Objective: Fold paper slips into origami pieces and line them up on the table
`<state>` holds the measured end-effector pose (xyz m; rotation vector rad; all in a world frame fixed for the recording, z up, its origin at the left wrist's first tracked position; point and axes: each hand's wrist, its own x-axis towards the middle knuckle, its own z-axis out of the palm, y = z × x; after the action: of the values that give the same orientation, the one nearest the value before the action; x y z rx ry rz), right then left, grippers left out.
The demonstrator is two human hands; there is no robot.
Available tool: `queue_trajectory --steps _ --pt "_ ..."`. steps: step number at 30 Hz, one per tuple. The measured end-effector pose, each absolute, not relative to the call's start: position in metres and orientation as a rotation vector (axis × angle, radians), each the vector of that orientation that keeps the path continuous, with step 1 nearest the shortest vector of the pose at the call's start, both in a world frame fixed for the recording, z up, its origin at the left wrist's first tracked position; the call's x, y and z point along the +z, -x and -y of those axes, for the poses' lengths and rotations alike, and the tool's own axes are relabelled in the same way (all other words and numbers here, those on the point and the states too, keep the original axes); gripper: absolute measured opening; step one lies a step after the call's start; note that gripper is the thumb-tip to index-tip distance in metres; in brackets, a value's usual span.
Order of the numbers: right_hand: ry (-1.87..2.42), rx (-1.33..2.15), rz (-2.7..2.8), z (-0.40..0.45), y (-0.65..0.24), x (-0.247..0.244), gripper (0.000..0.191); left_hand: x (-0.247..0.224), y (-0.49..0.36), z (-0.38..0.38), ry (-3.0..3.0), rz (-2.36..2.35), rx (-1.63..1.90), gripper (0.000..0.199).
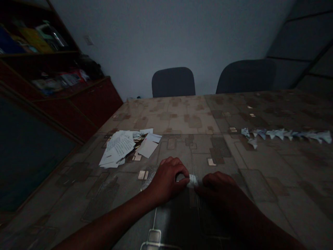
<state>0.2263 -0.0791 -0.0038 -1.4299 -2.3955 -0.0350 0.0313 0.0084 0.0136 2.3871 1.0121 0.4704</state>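
A small folded piece of white paper (193, 181) lies on the patterned table (182, 125), pinched from both sides. My left hand (168, 180) grips its left end with curled fingers. Its right end is pressed by the fingertips of my right hand (218, 185). Most of the paper is hidden between the fingers. The room is dim.
A loose pile of white paper sheets (125, 147) sits on the table's left side. A row of several small folded paper figures (286, 134) runs along the right. Two dark chairs (173, 82) stand at the far edge. A wooden shelf cabinet (52, 76) stands on the left.
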Motion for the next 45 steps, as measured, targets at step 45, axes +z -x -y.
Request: queue_trajectory --steps 45 --pt "1.572 0.419 2.140 0.083 -0.235 0.014 0.016 0.003 -0.033 0.015 -2.383 -0.979 0.675 0.010"
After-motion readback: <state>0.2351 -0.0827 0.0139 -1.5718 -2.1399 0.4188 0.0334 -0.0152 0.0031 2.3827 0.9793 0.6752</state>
